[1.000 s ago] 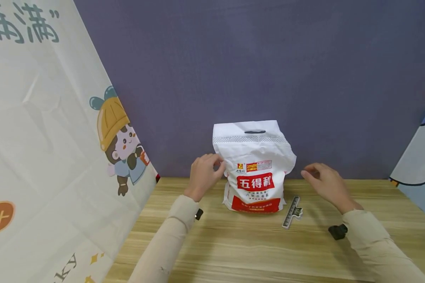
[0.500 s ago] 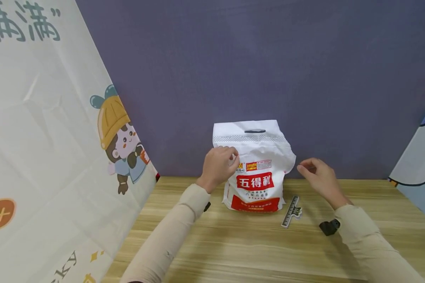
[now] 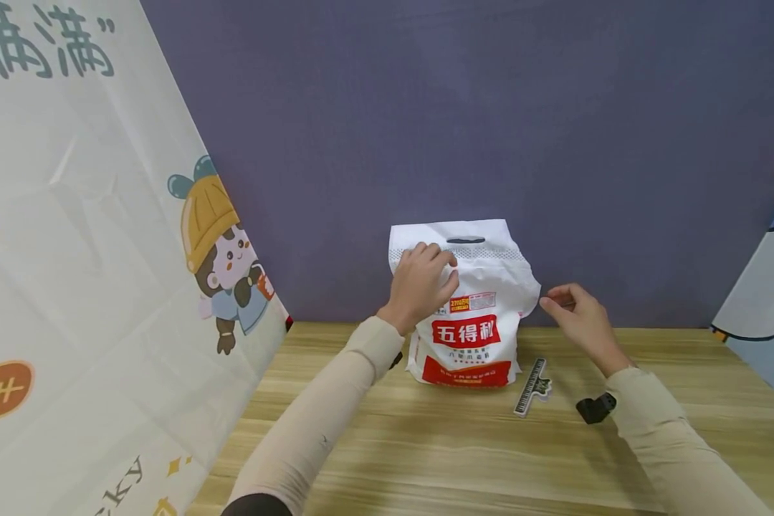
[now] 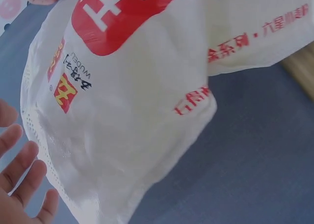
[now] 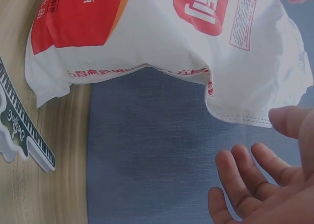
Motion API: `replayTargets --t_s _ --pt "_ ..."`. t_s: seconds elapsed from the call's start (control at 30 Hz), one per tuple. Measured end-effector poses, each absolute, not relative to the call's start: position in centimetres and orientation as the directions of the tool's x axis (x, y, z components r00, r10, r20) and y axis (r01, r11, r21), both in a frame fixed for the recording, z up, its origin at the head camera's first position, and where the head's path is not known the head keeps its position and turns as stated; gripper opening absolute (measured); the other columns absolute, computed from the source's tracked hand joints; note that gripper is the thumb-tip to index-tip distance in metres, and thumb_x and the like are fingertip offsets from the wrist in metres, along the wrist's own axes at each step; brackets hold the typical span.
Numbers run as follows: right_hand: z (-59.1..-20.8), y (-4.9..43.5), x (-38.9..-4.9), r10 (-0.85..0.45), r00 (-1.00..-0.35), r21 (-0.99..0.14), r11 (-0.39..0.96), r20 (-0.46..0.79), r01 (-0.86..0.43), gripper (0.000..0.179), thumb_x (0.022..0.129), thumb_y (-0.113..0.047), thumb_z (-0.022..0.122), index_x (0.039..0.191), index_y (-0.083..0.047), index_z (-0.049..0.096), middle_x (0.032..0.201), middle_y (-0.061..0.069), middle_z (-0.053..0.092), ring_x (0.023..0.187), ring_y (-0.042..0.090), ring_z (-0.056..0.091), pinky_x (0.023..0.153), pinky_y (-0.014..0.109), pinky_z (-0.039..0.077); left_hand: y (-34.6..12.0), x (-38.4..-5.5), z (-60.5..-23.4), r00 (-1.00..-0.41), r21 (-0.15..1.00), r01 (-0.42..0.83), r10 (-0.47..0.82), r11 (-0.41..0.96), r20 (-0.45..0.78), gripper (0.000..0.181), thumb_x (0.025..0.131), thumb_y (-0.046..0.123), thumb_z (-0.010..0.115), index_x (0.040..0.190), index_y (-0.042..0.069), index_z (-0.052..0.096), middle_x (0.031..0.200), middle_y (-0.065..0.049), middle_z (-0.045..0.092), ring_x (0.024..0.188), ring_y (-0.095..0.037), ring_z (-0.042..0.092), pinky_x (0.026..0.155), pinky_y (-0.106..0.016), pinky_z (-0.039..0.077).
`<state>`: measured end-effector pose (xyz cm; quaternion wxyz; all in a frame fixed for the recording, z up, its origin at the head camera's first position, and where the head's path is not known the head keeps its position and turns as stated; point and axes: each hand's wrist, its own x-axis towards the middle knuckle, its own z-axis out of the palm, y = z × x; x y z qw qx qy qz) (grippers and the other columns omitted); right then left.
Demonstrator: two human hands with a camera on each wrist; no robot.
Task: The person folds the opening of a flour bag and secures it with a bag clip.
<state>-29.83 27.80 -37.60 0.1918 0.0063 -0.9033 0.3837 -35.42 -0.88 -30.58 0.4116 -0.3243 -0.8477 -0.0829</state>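
A white flour bag [image 3: 480,287] with red lettering stands upright on the table against the back wall. Its flat top has a slot handle. My left hand [image 3: 423,283] hovers in front of the bag's upper left, fingers loosely bent and holding nothing; in the left wrist view its spread fingers [image 4: 27,162] lie beside the dotted band. To the right of the bag is my right hand [image 3: 579,321], thumb close to the bag's side edge. The right wrist view shows its relaxed fingers [image 5: 240,175] with nothing between them.
On the wooden table [image 3: 464,459], just right of the bag, lies a long clip [image 3: 531,388] with a piano-key pattern. The dark blue wall [image 3: 464,107] rises right behind the bag. A white printed sheet [image 3: 90,272] borders the left side.
My left hand has moved right and up, from beside the bag to in front of its upper part. The right hand has shifted slightly left toward the bag.
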Motion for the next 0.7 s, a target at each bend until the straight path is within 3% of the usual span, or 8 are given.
replayTargets --t_s 0.7 --pt "-38.3 27.4 -31.0 0.134 -0.942 -0.757 0.634 0.308 -0.157 0.047 0.096 -0.042 0.054 0.120 -0.001 0.057 0.111 0.020 0.060 0.097 0.029 0.055 0.070 0.028 0.044 2.4 -38.1 -28.2 -0.539 0.003 0.590 0.390 0.808 0.747 0.032 0.089 0.040 0.060 0.119 0.028 0.062 0.122 0.004 0.056 0.114 -0.014 0.048 0.099 -0.035 0.038"
